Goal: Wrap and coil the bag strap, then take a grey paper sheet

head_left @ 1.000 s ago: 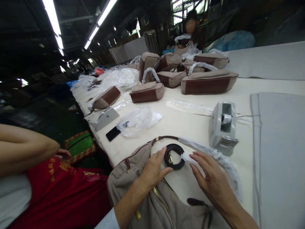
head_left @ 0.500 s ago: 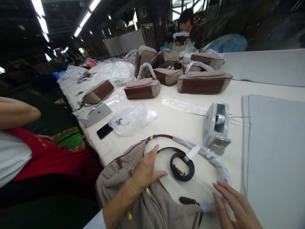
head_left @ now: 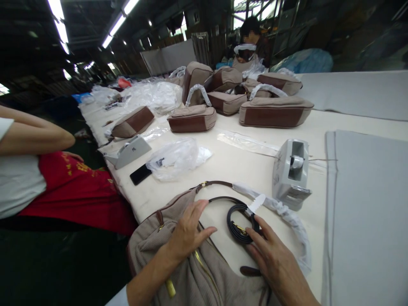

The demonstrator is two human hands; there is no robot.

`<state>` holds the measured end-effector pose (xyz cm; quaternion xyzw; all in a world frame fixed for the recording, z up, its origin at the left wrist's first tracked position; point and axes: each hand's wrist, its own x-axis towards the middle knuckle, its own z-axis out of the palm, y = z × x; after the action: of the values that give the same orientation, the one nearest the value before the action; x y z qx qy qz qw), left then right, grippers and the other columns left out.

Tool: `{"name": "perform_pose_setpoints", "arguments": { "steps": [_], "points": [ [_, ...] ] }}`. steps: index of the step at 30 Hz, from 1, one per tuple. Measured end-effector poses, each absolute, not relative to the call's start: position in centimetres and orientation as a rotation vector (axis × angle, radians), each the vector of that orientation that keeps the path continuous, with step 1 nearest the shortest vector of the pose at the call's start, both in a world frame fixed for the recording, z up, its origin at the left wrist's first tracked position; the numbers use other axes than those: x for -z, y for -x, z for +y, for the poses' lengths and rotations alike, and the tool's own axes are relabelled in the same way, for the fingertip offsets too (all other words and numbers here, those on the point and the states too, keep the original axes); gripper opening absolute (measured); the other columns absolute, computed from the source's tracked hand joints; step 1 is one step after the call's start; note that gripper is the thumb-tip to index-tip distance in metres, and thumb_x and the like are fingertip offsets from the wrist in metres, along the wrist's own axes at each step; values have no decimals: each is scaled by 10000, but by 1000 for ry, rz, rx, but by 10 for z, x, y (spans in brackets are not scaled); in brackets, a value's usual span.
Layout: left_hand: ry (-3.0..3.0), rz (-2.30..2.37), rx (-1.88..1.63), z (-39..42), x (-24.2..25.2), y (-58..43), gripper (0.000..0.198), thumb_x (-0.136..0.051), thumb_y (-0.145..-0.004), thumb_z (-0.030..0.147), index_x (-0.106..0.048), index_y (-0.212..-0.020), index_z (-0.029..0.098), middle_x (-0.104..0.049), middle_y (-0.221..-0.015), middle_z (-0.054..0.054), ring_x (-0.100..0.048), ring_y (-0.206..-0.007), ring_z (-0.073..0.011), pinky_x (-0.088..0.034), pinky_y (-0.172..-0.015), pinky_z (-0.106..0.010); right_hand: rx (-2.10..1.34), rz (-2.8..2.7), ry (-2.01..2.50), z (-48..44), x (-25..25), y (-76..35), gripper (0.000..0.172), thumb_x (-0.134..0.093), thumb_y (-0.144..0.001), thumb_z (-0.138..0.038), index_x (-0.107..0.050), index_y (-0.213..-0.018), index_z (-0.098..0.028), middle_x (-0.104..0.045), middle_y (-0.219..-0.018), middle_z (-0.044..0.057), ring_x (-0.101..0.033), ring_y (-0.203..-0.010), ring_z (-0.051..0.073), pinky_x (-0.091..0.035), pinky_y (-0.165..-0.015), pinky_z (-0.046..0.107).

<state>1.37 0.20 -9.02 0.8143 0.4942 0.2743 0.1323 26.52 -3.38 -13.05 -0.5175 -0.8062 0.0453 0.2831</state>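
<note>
A taupe corduroy handbag (head_left: pixel 181 267) with brown trim and a gold zip lies in front of me. My left hand (head_left: pixel 188 233) rests on its upper edge, thumb and fingers spread. A dark strap (head_left: pixel 234 236) with a gold clasp is coiled inside the loop of the bag's handle. My right hand (head_left: pixel 274 250) has its fingertips closed on the right edge of that coil. A white notched tag (head_left: pixel 257 204) sticks out from the coil's top. White wrapping covers much of the handle (head_left: pixel 287 212). A brown zip pull (head_left: pixel 250 270) lies just below the coil.
Tape dispensers (head_left: pixel 291 174) (head_left: pixel 130 153) stand to the right and left on the pale table. Beyond are a clear plastic bag (head_left: pixel 178 161), a black phone (head_left: pixel 139 174) and several finished handbags (head_left: pixel 274 114). Grey sheets (head_left: pixel 369 212) lie at right. Another person stands at left, one farther back.
My right hand has moved left from the wrapped handle onto the coiled strap. My left hand has shifted slightly left and down on the bag. The person at left has moved.
</note>
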Motion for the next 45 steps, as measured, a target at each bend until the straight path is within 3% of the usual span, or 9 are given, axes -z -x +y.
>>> {"name": "perform_pose_setpoints", "arguments": {
  "steps": [2, 7, 13, 18, 22, 27, 33, 39, 45],
  "points": [
    [-2503, 1218, -729, -9, 82, -10, 440, -548, -850, 460, -509, -1181, 173, -598, -1089, -125, -558, -1021, -241, -485, -873, -396, -144, -2181, 1350, -25, 128, -264, 253, -412, -902, -187, -592, -1080, -185, -475, -1293, 181, -611, -1008, 271, -579, -766, 388],
    [-2577, 988, -433, -24, 86, -3, 472, -387, -879, 577, -593, -1007, 172, -622, -923, -86, -561, -857, -208, -357, -981, -461, -239, -2285, 1282, 9, 120, -259, 243, -490, -855, -146, -631, -1050, -181, -491, -1301, 184, -592, -1057, 296, -553, -818, 416],
    [-2643, 1091, -533, -1, 114, 7, 540, -352, -843, 660, -565, -789, 166, -573, -806, -62, -484, -775, -193, -393, -844, -391, -297, -2373, 1171, 69, 116, -251, 247, -544, -841, -139, -644, -1067, -156, -508, -1278, 198, -548, -1119, 304, -486, -903, 449],
    [-2573, 1187, -556, 28, 117, 14, 518, -493, -764, 681, -556, -755, 167, -588, -851, -61, -511, -806, -199, -402, -801, -366, -342, -2390, 1188, 126, 110, -229, 280, -590, -809, -103, -658, -1075, -157, -538, -1250, 164, -541, -1127, 266, -454, -948, 395],
    [-2619, 1283, -474, 54, 110, 12, 334, -708, -719, 460, -556, -715, 163, -605, -868, -44, -549, -824, -191, -440, -779, -328, -277, -2306, 1273, 137, 90, -217, 446, -578, -795, -80, -561, -1240, -102, -538, -1245, 202, -560, -1100, 286, -478, -919, 392],
    [-2646, 1290, -536, 68, 101, 8, 158, -646, -787, 323, -588, -750, 181, -619, -845, -24, -574, -816, -194, -464, -785, -330, -93, -2153, 1422, 34, 65, -280, 381, -402, -922, -216, -498, -1278, -121, -550, -1226, 158, -546, -1102, 264, -481, -926, 396],
    [-2469, 1187, -741, 37, 78, -19, 158, -505, -879, 302, -594, -874, 171, -610, -945, -69, -564, -953, -217, -440, -856, -347, 315, -2207, 1854, -161, 87, -357, 433, -454, -820, -242, -478, -1234, -119, -598, -1092, 149, -599, -928, 263, -557, -691, 374],
    [-2039, 983, -564, -37, 40, -108, 214, -458, -888, 329, -609, -936, 186, -621, -993, -56, -566, -959, -181, -433, -862, -304, 88, -1884, 2632, -234, 104, -419, 236, -369, -831, -98, -555, -960, -164, -598, -952, 91, -584, -872, 253, -532, -617, 358],
    [-1407, 1018, -253, -95, 71, -204, 341, -462, -840, 278, -578, -1116, 115, -652, -1027, -90, -617, -842, -162, -496, -719, -262, -117, -1676, 2701, -245, 98, -453, 177, -388, -876, -145, -541, -956, -185, -581, -994, 64, -567, -921, 233, -511, -723, 359]
  ]
}}
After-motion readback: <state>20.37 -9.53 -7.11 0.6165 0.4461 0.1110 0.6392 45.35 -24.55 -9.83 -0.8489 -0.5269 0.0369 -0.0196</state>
